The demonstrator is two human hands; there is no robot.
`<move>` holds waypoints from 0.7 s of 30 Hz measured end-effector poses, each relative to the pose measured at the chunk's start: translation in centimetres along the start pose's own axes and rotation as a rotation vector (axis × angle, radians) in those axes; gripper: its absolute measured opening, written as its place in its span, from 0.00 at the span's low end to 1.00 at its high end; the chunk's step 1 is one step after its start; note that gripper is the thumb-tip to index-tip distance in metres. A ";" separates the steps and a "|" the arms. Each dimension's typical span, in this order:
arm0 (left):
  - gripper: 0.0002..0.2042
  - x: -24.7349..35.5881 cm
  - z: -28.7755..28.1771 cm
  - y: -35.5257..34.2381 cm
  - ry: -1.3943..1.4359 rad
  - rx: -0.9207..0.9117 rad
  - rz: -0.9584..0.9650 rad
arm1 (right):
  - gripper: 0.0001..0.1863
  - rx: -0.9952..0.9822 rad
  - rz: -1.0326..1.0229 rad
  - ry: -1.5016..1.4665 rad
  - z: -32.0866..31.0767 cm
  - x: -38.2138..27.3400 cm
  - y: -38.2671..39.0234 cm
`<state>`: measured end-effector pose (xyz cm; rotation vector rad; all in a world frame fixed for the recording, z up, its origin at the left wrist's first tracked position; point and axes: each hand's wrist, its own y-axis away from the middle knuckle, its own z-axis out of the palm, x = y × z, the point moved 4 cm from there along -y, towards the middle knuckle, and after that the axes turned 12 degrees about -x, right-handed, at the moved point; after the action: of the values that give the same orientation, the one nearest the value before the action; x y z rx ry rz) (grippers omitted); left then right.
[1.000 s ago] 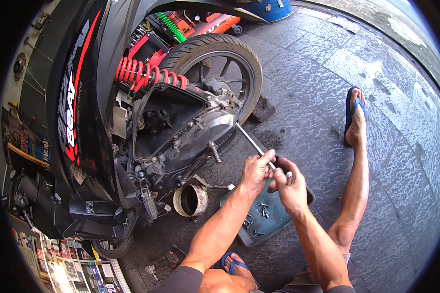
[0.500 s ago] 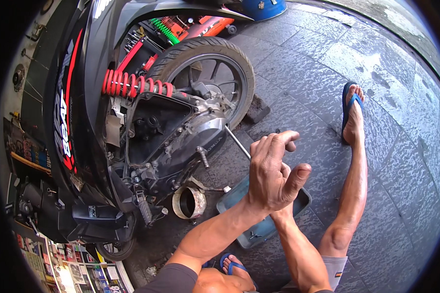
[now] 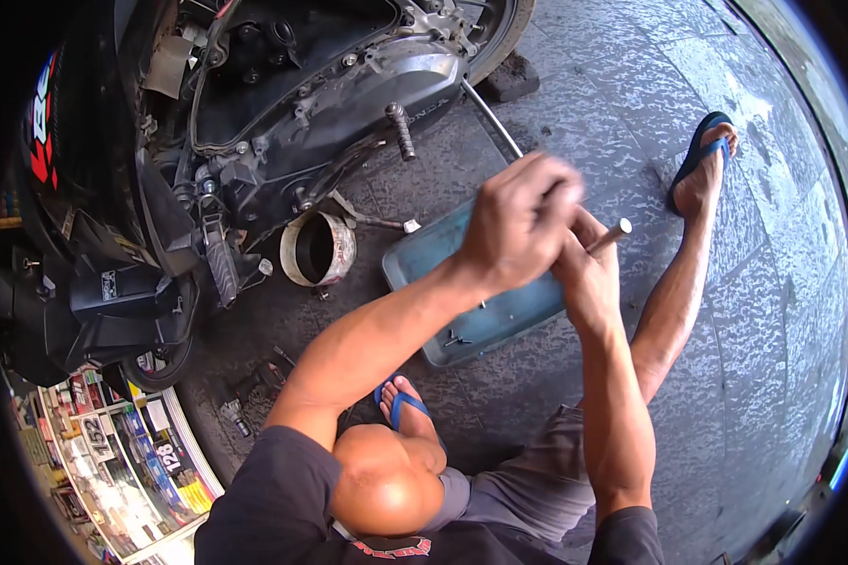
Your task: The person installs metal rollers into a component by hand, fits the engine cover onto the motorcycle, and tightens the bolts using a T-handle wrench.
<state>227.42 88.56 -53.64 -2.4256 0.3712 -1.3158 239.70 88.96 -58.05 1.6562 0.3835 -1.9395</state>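
The steel shaft of a T-handle wrench point(image 3: 492, 118) runs from the lower edge of the scooter's engine cover point(image 3: 386, 94) down toward my hands. My right hand point(image 3: 592, 273) is closed around its crossbar, one end of which sticks out past the thumb. Just above and to the left, my left hand point(image 3: 523, 221) has curled fingers smeared by motion; whether it grips the wrench is hidden. Beneath both hands lies a blue plastic tray point(image 3: 415, 273) with a few small bolts point(image 3: 457, 339) in it.
A white round can point(image 3: 318, 247) stands left of the tray, beside a stick-like tool point(image 3: 382, 221). The kick lever point(image 3: 400, 130) juts from the engine. Loose tools point(image 3: 269, 372) lie on the dark floor near my sandalled foot point(image 3: 405, 405). A glass display case point(image 3: 127, 461) stands lower left.
My left hand has gone from spread fingers to curled ones, still by the wrench handle. The view has shifted, so the scooter sits higher and the rear wheel is mostly out of sight.
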 end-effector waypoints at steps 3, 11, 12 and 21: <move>0.04 -7.3 -0.3 7.0 -0.190 -0.194 -0.299 | 0.21 0.047 0.126 -0.164 -2.0 0.1 2.6; 0.07 -16.7 4.9 20.7 -0.500 -0.612 -0.414 | 0.24 0.238 0.131 -0.227 -4.1 2.5 11.9; 0.07 -17.1 5.1 20.8 -0.492 -0.635 -0.477 | 0.24 0.251 0.133 -0.233 -4.2 2.9 13.0; 0.07 -16.3 2.4 14.3 1.224 0.217 -0.993 | 0.22 0.097 0.254 -0.279 -2.5 4.9 18.3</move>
<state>219.94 82.40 -73.20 -1.2704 -0.7834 -2.9264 251.89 74.47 -60.79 1.3876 -0.0275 -1.9812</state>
